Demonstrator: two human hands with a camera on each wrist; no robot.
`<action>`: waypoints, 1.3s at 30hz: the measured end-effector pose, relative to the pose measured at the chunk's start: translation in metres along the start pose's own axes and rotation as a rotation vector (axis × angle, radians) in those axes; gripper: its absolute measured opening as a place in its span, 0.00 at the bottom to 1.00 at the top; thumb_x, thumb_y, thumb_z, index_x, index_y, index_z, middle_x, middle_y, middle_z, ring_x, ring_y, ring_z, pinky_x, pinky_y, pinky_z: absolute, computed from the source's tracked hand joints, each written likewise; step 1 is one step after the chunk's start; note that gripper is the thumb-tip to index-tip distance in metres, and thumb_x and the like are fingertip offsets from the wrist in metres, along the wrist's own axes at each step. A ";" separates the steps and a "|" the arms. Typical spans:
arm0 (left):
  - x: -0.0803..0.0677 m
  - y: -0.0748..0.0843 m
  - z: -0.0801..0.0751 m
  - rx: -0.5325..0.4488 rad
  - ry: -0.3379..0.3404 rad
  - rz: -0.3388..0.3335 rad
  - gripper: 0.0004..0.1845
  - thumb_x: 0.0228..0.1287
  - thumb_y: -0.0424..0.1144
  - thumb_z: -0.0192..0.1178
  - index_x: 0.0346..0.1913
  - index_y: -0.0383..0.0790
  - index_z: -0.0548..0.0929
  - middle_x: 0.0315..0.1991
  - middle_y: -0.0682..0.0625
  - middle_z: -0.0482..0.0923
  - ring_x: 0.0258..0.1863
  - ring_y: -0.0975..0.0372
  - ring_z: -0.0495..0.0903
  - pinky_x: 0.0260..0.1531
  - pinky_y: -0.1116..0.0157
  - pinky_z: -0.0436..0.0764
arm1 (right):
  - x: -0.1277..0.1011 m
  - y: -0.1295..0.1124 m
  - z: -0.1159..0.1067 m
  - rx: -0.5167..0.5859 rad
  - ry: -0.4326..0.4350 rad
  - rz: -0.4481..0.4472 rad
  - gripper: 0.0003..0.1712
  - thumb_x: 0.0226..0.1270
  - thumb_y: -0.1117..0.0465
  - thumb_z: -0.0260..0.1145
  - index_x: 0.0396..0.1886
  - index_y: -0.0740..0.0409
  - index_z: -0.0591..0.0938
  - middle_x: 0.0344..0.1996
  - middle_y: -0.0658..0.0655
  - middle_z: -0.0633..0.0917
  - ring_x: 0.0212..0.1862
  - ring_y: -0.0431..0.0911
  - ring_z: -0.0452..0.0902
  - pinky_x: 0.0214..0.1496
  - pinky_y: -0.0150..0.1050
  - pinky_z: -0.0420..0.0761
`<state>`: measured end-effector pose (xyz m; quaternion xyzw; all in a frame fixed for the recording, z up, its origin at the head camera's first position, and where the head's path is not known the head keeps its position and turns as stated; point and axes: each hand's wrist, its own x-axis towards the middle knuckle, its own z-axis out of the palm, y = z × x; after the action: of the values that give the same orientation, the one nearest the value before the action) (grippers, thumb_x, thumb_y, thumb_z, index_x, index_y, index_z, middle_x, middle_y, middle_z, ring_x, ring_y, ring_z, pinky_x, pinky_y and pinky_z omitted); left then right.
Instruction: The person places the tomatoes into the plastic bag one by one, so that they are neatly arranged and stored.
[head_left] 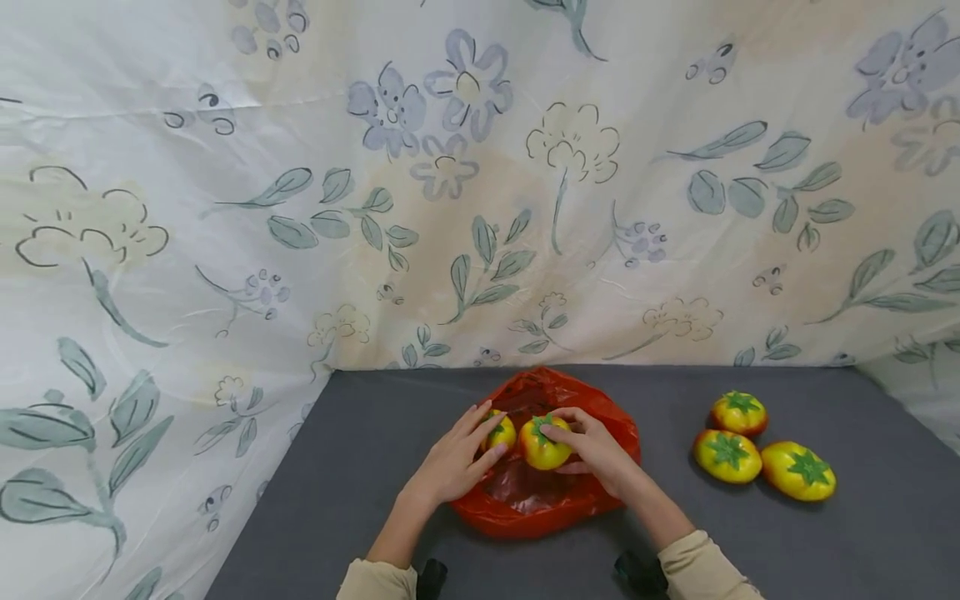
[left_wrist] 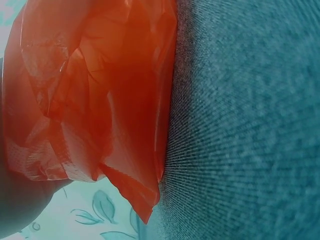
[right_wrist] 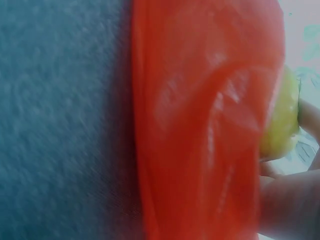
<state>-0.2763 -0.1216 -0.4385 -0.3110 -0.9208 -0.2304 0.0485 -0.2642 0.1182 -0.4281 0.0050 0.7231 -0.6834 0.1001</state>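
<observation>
A red plastic bag [head_left: 517, 521] stands with its mouth spread wide. Over the bag's right half, my right hand [head_left: 600, 454] grips a yellow-and-red persimmon [head_left: 546, 454] with a green leafy top. That persimmon shows past the bag's edge in the right wrist view. At the bag's left side, my left hand [head_left: 453, 458] holds another persimmon [head_left: 501, 435], thumb below and fingers above. In the left wrist view the bag's wall [left_wrist: 100, 100] hides most of this hand.
Three more persimmons sit in a group on the dark grey table [head_left: 360, 467] to the right: one behind [head_left: 738, 414], one at front left [head_left: 726, 457] and one at front right [head_left: 798, 472]. A floral curtain [head_left: 480, 250] hangs behind the table and along its left side.
</observation>
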 end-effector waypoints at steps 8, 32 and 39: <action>-0.001 0.001 0.000 -0.014 -0.005 -0.003 0.32 0.72 0.60 0.41 0.73 0.49 0.62 0.74 0.49 0.51 0.72 0.52 0.48 0.62 0.44 0.60 | 0.000 0.010 0.013 -0.057 -0.081 0.017 0.34 0.61 0.48 0.69 0.59 0.64 0.70 0.50 0.63 0.75 0.43 0.52 0.78 0.40 0.48 0.82; -0.011 0.002 -0.004 -0.040 -0.025 0.010 0.31 0.74 0.59 0.39 0.72 0.46 0.63 0.74 0.48 0.51 0.72 0.49 0.48 0.60 0.40 0.61 | 0.001 0.013 0.042 -0.230 -0.342 0.011 0.29 0.60 0.52 0.71 0.56 0.64 0.74 0.44 0.57 0.79 0.42 0.48 0.78 0.44 0.46 0.81; -0.013 0.001 -0.005 -0.044 -0.028 0.029 0.31 0.74 0.59 0.38 0.72 0.46 0.63 0.74 0.47 0.51 0.72 0.48 0.48 0.60 0.41 0.61 | -0.004 0.014 0.046 -0.254 -0.336 -0.017 0.32 0.61 0.51 0.70 0.57 0.67 0.75 0.44 0.56 0.80 0.44 0.47 0.79 0.46 0.47 0.80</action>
<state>-0.2660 -0.1302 -0.4370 -0.3286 -0.9115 -0.2454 0.0321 -0.2518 0.0743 -0.4439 -0.1277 0.7766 -0.5788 0.2133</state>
